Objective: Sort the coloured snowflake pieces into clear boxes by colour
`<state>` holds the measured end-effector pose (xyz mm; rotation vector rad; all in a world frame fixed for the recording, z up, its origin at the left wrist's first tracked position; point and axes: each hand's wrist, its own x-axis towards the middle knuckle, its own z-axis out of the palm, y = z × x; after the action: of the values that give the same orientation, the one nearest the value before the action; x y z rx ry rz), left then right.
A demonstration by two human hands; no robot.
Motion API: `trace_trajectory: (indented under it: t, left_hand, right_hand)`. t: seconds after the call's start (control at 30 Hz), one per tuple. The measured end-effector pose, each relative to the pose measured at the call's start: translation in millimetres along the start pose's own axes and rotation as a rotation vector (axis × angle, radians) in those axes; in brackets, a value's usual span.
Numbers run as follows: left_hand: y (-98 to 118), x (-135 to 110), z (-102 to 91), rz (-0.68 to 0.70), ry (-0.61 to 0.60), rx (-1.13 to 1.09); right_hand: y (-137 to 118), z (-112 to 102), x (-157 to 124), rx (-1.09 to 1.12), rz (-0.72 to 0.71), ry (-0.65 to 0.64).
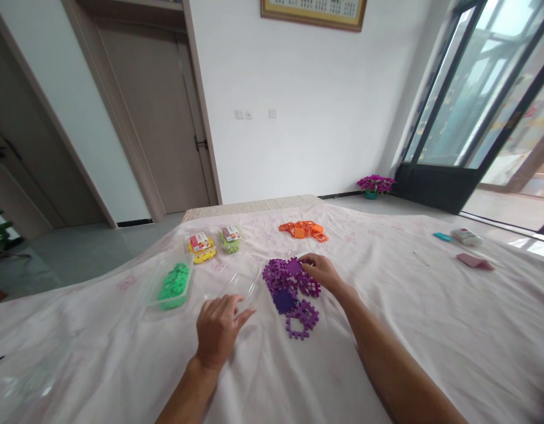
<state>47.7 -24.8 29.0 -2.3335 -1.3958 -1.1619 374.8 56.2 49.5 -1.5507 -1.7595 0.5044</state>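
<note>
My right hand (321, 271) is at the upper right of a pile of purple interlocking plastic pieces (278, 272), its fingers closed on the edge of a purple square piece (294, 267). A darker violet square (284, 301) and open-centred frame pieces (297, 327) lie at the pile's near side. To the left, my left hand (219, 325) rests low over the cloth, thumb and fingers apart with nothing seen between them. Just beyond its fingertips lies a clear plastic box or lid (239, 281); whether they touch it I cannot tell.
Orange pieces (302, 231) lie behind the purple pile. At left are a clear tub of green pieces (173, 287), a labelled box of yellow ones (201, 247) and one of light green ones (229, 239). A pink cloth (475, 261) and a white packet (466, 237) lie far right.
</note>
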Motion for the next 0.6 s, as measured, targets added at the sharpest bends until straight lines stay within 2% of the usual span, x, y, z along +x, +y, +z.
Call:
trace_trajectory:
  t: [0.1, 0.13, 0.2, 0.27, 0.33, 0.47, 0.53, 0.6]
  left_hand:
    - [15, 4, -3.9, 0.038, -0.043, -0.233]
    - [17, 7, -6.2, 0.029, -0.025, -0.299]
    - [13, 16, -11.4, -0.039, 0.068, -0.340]
    - [0, 25, -15.7, -0.168, 0.140, -0.280]
    - [-19, 31, -17.2, -0.331, 0.055, -0.243]
    - [-48, 31, -11.5, -0.602, -0.236, -0.304]
    - [-50, 28, -9.3, -0.677, -0.314, -0.363]
    - [-42, 28, -11.3, -0.720, -0.400, -0.440]
  right_hand:
    - [7, 7, 2, 0.013, -0.041, 0.019]
    - [9, 9, 2, 0.007, -0.041, 0.031]
    - [14, 12, 3, -0.005, -0.028, 0.061]
    - [16, 14, 3, -0.003, -0.012, 0.088]
    - [16, 16, 2, 0.022, -0.003, 0.109]
    - [12, 23, 2, 0.090, 0.006, 0.145]
    - [9, 28, 3, 0.123, 0.013, 0.165]
    - [7, 31, 2, 0.182, 0.020, 0.186]
